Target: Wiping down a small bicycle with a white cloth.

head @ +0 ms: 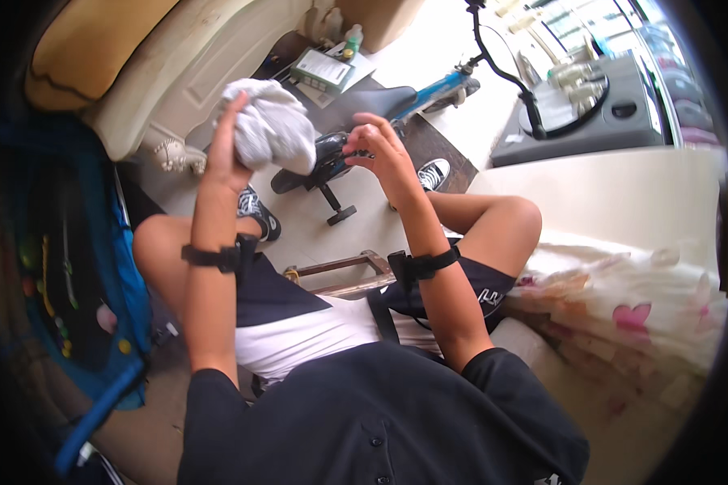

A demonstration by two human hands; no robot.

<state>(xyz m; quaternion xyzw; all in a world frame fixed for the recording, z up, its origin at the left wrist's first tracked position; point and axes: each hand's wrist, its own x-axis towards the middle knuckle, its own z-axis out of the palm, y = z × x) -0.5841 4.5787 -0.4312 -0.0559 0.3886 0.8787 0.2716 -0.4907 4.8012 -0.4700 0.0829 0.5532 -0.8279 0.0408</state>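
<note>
A crumpled light grey cloth (pixel 273 127) rests against the palm of my left hand (pixel 230 142), which is raised in front of me. Part of that hand's grip is hidden behind the cloth. My right hand (pixel 379 145) is raised a short way to the right, its fingers apart and curled, holding nothing and not touching the cloth. Beyond and below the hands stands a small blue bicycle (pixel 434 91) with a dark saddle (pixel 379 100) and a black pedal (pixel 341 215).
A wooden frame (pixel 340 270) lies between my legs. Behind are a green and white box (pixel 321 70) and a green bottle (pixel 352 42). A grey cabinet (pixel 625 136) stands at the upper right, flowered fabric (pixel 631 315) at the right, and a blue bag (pixel 133 254) at the left.
</note>
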